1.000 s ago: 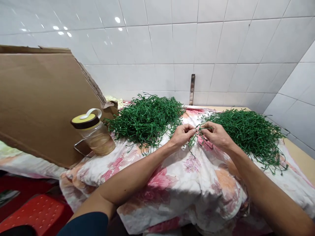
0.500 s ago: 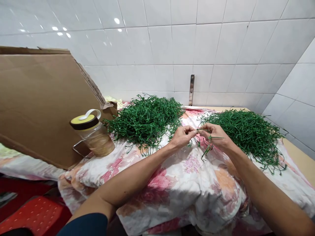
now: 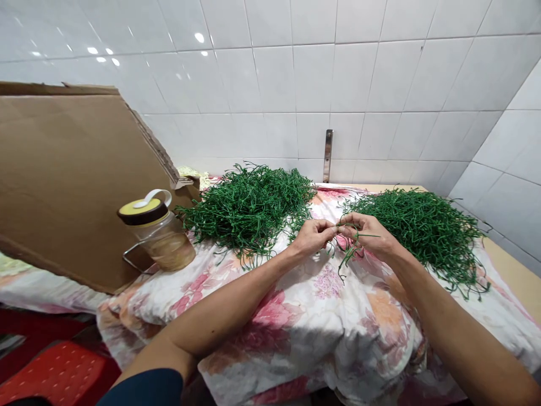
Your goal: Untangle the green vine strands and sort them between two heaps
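Note:
My left hand point(image 3: 313, 237) and my right hand point(image 3: 367, 232) meet fingertip to fingertip above the cloth, between two heaps of thin green stems. Both are closed in a pinch on a few slender green stems point(image 3: 347, 255), which look like artificial plant stems and dangle below my right fingers. One straight end sticks out to the right across my right hand. The exact grip point is hidden by the fingers. Left of my hands lies the left heap of green stems point(image 3: 253, 208); behind and beside my right hand is the right heap point(image 3: 422, 225).
A floral cloth point(image 3: 262, 349) covers the table. On the left stand a lidded jar point(image 3: 169, 245) of brownish liquid and a large cardboard box point(image 3: 71, 175). A red plastic stool point(image 3: 59, 375) is at lower left. A metal bracket point(image 3: 328, 155) is against the tiled wall.
My hands stay together at nearly the same spot. The dangling stems have swung slightly left and down, and the right hand's fingers have shifted a little.

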